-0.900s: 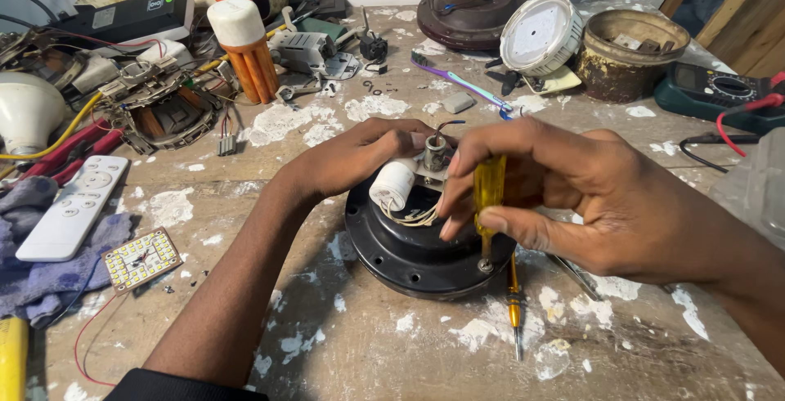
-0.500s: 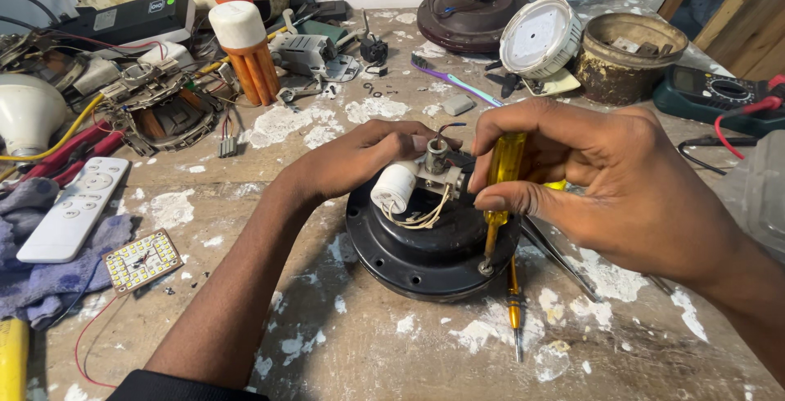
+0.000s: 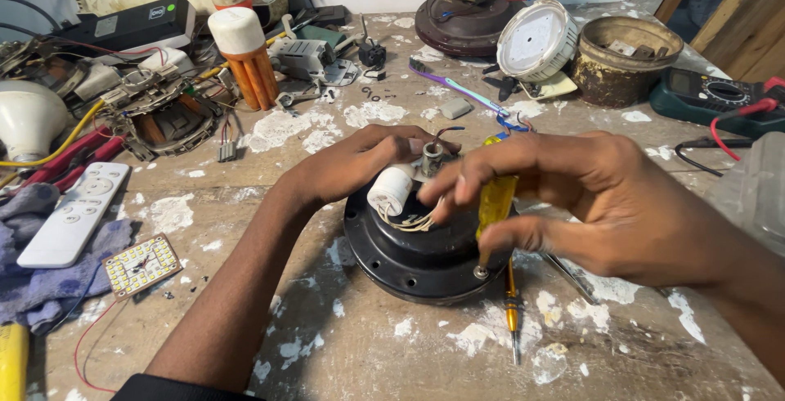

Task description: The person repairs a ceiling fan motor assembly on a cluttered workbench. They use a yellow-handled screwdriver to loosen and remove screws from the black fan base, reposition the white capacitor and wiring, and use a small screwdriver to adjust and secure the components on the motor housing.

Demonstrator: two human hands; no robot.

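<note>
A round black fan motor housing [image 3: 409, 258] sits on the worn wooden bench in front of me. A white cylindrical capacitor [image 3: 392, 190] with pale wires lies on top of it, beside a short metal shaft [image 3: 432, 156]. My left hand [image 3: 360, 160] rests on the housing's far side, fingers near the shaft. My right hand [image 3: 572, 197] grips a yellow-handled screwdriver [image 3: 494, 205] held upright, its tip on a screw at the housing's front right rim.
A second screwdriver [image 3: 513, 307] lies beside the housing. A white remote [image 3: 74, 213] and LED board [image 3: 141, 265] lie left on a cloth. An orange bottle [image 3: 244, 58], another motor [image 3: 163, 115], a rusty tin [image 3: 628, 58], a multimeter [image 3: 719, 94] and a round white lamp part [image 3: 536, 40] crowd the back.
My right hand has shifted its grip on the yellow screwdriver, fingers turning around the handle while the tip stays at the housing's rim. The left hand has kept its place.
</note>
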